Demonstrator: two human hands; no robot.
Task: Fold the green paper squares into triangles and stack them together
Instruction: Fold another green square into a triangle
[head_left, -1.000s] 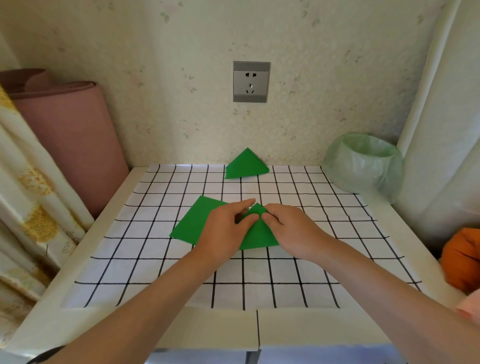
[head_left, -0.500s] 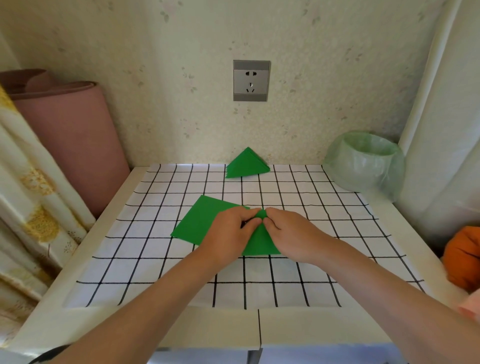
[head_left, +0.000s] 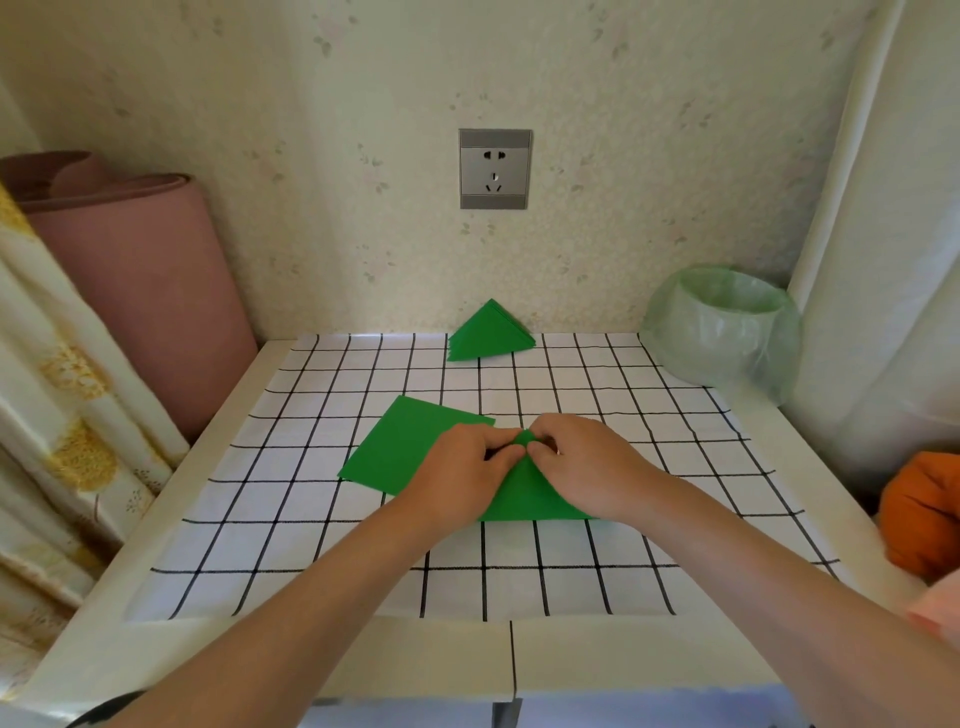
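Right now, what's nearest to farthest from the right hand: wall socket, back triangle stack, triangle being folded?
From the right hand:
1. Triangle being folded, under its fingers.
2. Triangle stack, table's back edge.
3. Wall socket, on wall.

head-worn view, looking down, table (head_left: 810, 525) close

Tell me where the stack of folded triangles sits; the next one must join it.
In the head view, the stack of folded triangles lies at the far middle of the checked mat, below the socket, left of the bag-lined bin.
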